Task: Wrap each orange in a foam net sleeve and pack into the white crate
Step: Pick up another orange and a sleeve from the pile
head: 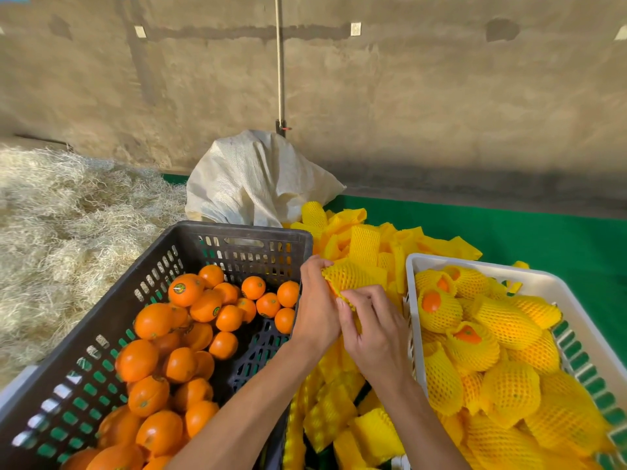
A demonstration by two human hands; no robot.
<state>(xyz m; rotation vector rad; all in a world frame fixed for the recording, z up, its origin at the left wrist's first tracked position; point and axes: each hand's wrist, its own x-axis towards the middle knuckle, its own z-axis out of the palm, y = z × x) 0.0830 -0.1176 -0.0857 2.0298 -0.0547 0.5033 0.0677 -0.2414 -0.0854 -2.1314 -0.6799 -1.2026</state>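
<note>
**Sleeving an orange between the two crates**

Head view. Step in hand, by judgement: drawing a foam net sleeve (pixel 353 278) over an orange (pixel 334 291), midway through one wrap. Left hand (pixel 315 313) curled round the near, open end of the sleeve, fingertips pinching its frilled edge from the left. Right hand (pixel 373 330) curled likewise, fingers (pixel 353 295) pinching the same edge from the near side. Both hands closed on the sleeve, close together, almost touching. Only a sliver of orange peel visible at the sleeve mouth, just between the two grips; rest of the fruit hidden by net and fingers, so depth of insertion not readable. Sleeve body projecting away from the hands, over the heap of loose sleeves (pixel 366 242) on the green cloth (pixel 543 232).

Black crate (pixel 237 235) at left, holding bare oranges (pixel 185 291). White crate (pixel 475 262) at right, just beside the right hand, already holding many netted oranges (pixel 509 320). Pale woven sack (pixel 254 178) behind the heap; straw (pixel 68 205) at far left.

Next move, by judgement: seat the fruit fully in the net, then carry rightward over the white rim and set down among the wrapped fruit. Call for an even pull on both sides, lest the net tear or the fruit slip out.
</note>
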